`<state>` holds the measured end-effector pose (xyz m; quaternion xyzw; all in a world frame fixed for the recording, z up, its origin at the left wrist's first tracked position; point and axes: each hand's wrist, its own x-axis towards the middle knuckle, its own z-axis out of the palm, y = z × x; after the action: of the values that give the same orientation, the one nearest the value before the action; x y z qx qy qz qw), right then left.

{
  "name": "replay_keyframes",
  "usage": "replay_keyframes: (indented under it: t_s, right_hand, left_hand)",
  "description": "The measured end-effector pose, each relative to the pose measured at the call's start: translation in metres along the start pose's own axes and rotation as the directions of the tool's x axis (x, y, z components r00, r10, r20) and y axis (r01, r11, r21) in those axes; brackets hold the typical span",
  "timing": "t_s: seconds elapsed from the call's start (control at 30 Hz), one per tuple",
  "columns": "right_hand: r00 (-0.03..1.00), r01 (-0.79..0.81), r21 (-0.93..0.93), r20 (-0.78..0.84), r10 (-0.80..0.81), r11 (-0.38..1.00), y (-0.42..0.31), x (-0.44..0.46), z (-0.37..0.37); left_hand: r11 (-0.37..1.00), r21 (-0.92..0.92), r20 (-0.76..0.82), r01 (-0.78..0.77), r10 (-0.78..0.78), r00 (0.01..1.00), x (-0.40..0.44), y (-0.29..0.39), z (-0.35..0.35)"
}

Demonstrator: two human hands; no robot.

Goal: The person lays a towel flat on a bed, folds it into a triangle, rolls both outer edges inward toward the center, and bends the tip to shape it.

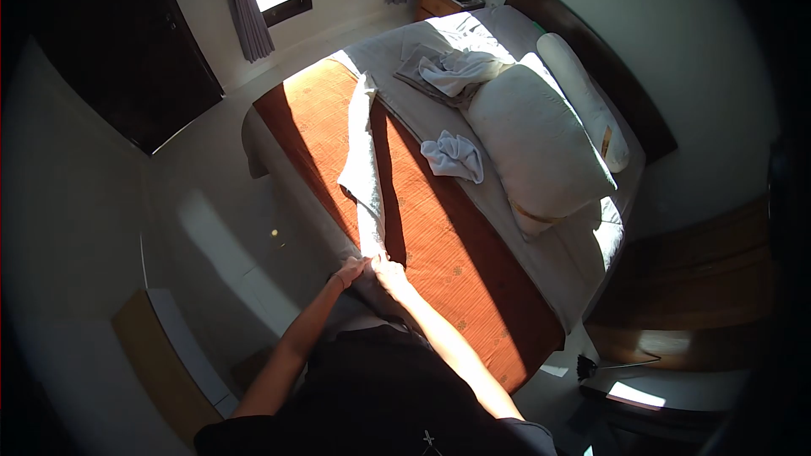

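Observation:
A long, narrow white cloth (363, 160) stretches over the orange bed runner (448, 262), its far end near the runner's far edge. Its near end is pinched by my left hand (353, 269), fingers closed. Right beside it, my right hand (386, 274) is closed on the same end. Partway along, one side of the cloth flares out in a flap. Whether the cloth is folded or a sleeve, I cannot tell. A crumpled white cloth (454, 156) lies beyond the runner, on the grey bed sheet (498, 194).
A large white pillow (541, 139) and a white bolster (583, 97) lie toward the dark headboard (591, 59). More rumpled cloths (456, 72) are beside the pillow. A bedside cabinet (435, 4) stands at the back, a wooden bench (684, 287) to the right, a dark door (127, 42) to the left.

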<state>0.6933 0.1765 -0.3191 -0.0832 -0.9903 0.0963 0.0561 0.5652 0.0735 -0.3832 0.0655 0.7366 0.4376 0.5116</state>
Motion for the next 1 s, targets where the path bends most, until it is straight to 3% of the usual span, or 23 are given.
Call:
replay_keyframes:
  t_s: [0.07,0.17,0.37,0.47,0.57,0.67,0.77,0.87,1.0]
  right_hand:
    - [0.998,-0.013,0.042,0.057,0.011,0.999,0.006,0.009,0.0]
    - [0.989,-0.042,0.109,0.147,0.026,0.993,0.017,0.02,-0.003]
    - [0.954,-0.12,0.198,0.296,0.057,0.973,0.038,0.029,-0.008]
    - [0.943,-0.143,0.219,0.325,0.066,0.965,0.043,0.029,-0.01]
    - [0.938,-0.162,0.237,0.337,0.075,0.958,0.047,0.032,-0.013]
    - [0.933,-0.173,0.253,0.352,0.076,0.952,0.052,0.036,-0.016]
    - [0.93,-0.183,0.261,0.358,0.081,0.948,0.053,0.038,-0.018]
    - [0.93,-0.2,0.267,0.355,0.096,0.943,0.054,0.04,-0.02]
    - [0.933,-0.228,0.266,0.334,0.132,0.937,0.048,0.041,-0.028]
  left_hand:
    - [1.0,-0.031,0.041,0.002,-0.001,0.999,-0.028,0.018,0.0]
    - [0.963,0.149,-0.225,-0.225,0.254,0.941,-0.049,0.014,0.017]
    - [0.794,0.329,-0.074,-0.511,0.561,0.824,-0.071,0.028,0.005]
    - [0.677,0.503,-0.078,-0.537,0.655,0.752,-0.058,0.028,0.006]
    - [0.384,0.794,0.026,-0.471,0.753,0.658,-0.044,0.026,0.005]
    - [0.234,0.863,0.119,-0.447,0.766,0.632,-0.036,0.028,-0.001]
    - [-0.055,0.892,0.283,-0.449,0.843,0.458,-0.026,0.039,-0.006]
    - [-0.262,0.864,0.441,-0.43,0.807,0.393,-0.02,0.049,-0.009]
    - [-0.24,0.833,0.453,-0.499,0.814,0.364,0.017,0.023,-0.003]
